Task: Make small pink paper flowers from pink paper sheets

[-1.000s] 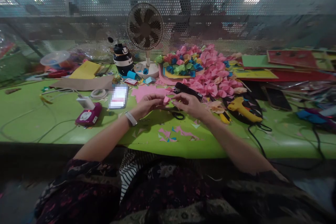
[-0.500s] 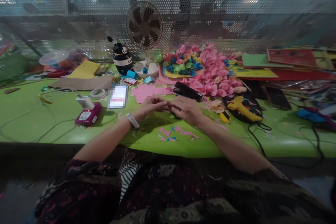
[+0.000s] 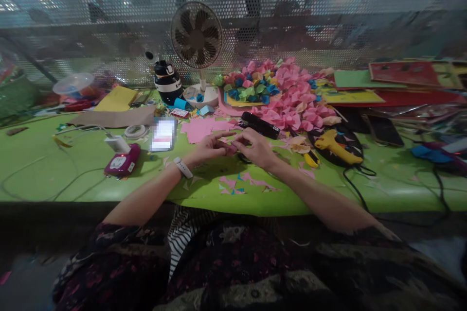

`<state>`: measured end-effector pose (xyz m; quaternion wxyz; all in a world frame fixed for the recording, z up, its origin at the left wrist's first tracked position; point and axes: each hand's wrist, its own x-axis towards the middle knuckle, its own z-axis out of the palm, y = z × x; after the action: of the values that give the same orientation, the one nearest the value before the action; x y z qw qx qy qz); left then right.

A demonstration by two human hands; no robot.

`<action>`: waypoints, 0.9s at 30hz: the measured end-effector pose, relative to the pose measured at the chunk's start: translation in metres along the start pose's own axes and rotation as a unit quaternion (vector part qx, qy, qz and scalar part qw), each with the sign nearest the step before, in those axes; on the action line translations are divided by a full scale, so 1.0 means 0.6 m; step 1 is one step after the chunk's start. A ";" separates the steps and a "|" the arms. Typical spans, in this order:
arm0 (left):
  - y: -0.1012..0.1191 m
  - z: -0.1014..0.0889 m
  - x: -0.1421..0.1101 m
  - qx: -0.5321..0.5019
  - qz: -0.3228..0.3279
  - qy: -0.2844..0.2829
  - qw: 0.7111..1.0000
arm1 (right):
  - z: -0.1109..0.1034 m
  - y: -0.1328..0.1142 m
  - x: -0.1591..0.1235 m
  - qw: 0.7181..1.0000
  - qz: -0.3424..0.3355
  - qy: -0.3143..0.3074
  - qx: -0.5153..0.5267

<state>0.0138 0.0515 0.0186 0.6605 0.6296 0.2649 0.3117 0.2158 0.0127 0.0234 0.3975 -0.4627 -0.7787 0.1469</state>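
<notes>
My left hand and my right hand meet above the front middle of the table. Between their fingertips is a small pink paper piece, mostly hidden by the fingers. Both hands pinch it. Flat pink paper squares lie just beyond my left hand. Past my right hand rests a black stapler-like tool. Pink and blue paper scraps are scattered on the table in front of my wrists. Under my right hand a dark object shows only in part.
Folded pink paper pieces are heaped at the back, beside a tray of coloured ones. A yellow glue gun and yellow cutter lie right. A phone, purple power socket, black bottle and fan stand left and behind.
My right hand has lifted and turned, its fingers now pinching at the pink paper. My left fingers have spread a little. The view has shifted slightly.
</notes>
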 end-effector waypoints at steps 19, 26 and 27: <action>0.024 -0.060 0.086 0.316 0.001 0.182 0.931 | -0.047 0.034 0.027 0.965 0.082 -0.223 0.112; 0.012 -0.036 0.169 0.500 0.062 0.211 0.838 | -0.014 0.009 0.006 0.950 0.026 -0.311 0.009; 0.013 -0.032 0.173 0.470 0.060 0.215 0.854 | -0.013 0.008 0.004 0.953 0.008 -0.303 -0.019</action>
<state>0.0679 0.1421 0.0296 0.1930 0.7969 0.4767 0.3169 0.2240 0.0163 0.0269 0.1331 -0.4104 -0.8612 0.2687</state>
